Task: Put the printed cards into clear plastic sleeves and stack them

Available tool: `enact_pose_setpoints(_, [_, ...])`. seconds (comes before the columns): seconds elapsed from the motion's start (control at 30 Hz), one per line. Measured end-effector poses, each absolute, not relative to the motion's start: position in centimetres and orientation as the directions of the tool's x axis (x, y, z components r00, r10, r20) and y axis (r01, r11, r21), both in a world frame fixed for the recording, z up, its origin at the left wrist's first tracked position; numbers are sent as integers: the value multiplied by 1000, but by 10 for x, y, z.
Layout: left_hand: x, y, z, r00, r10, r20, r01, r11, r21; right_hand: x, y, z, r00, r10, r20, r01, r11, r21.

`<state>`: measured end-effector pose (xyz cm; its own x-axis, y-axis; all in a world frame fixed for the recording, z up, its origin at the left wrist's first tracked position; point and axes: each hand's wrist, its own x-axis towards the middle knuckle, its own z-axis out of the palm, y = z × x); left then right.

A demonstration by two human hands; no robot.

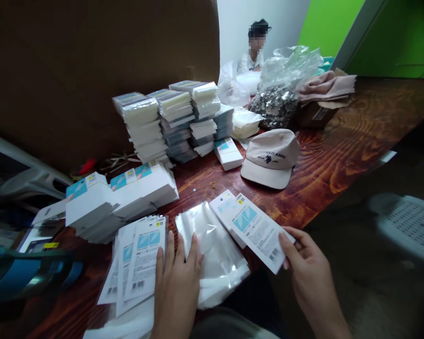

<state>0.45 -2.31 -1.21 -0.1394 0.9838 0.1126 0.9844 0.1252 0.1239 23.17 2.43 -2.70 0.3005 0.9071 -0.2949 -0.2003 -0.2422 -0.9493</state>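
Observation:
My left hand (pixel 176 278) lies flat with its fingers spread, resting on a pile of clear plastic sleeves (pixel 215 249) and touching the edge of a fan of printed white cards (pixel 137 259). My right hand (pixel 309 273) grips the near corner of a printed white card (pixel 254 230) with a blue panel. That card lies tilted on the wooden table (pixel 339 155), overlapping a second card beneath it.
Bundles of white cards (pixel 120 197) lie at the left and tall stacks of packed items (pixel 173 117) stand behind. A beige cap (pixel 272 157), a plastic bag of small metal parts (pixel 279 103), a cardboard box and pink cloth (pixel 327 87) sit farther back. Another person (pixel 256 49) sits at the far end.

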Motion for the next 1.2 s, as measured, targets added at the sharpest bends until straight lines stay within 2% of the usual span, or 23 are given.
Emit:
enact_pose_setpoints(0.07, [3, -24, -3, -191, 973, 133, 917, 129, 378, 241, 17, -21, 185, 869, -459, -381, -367, -849])
enact_pose_setpoints(0.13, [4, -26, 10, -276, 959, 59, 743, 174, 647, 249, 8, -16, -8, 838, -546, -425, -497, -756])
enact_pose_setpoints(0.17, [5, -26, 17, -321, 947, -3, 631, 216, 745, 251, 3, -14, -107, 821, -561, -402, -552, -731])
enact_pose_setpoints(0.23, [11, -27, 30, -421, 899, -121, 402, 305, 864, 252, -5, -14, -273, 789, -551, -328, -615, -717])
enact_pose_setpoints(0.33, [19, -27, 42, -510, 831, -223, 67, 297, 953, 245, -10, -16, -392, 762, -515, -260, -629, -732])
enact_pose_setpoints(0.43, [20, -28, 43, -511, 797, -322, -172, 272, 947, 231, -9, -17, -367, 778, -510, -227, -606, -763])
enact_pose_setpoints(0.6, [14, -32, 35, -482, 757, -442, -477, 197, 856, 209, -6, -15, -142, 852, -504, -297, -522, -799])
enact_pose_setpoints(0.67, [12, -33, 33, -473, 744, -472, -559, 161, 813, 205, -5, -15, -101, 866, -489, -292, -496, -818])
enact_pose_setpoints(0.83, [6, -36, 32, -489, 726, -483, -635, 83, 768, 199, -4, -19, -113, 864, -491, -259, -503, -824])
enact_pose_setpoints(0.97, [10, -39, 31, -481, 697, -532, -674, 94, 732, 189, -6, -19, -116, 862, -494, -295, -505, -811])
enact_pose_setpoints(1.2, [26, -44, 25, -500, 701, -508, -686, 36, 727, 172, -8, -15, 76, 885, -459, -275, -424, -863])
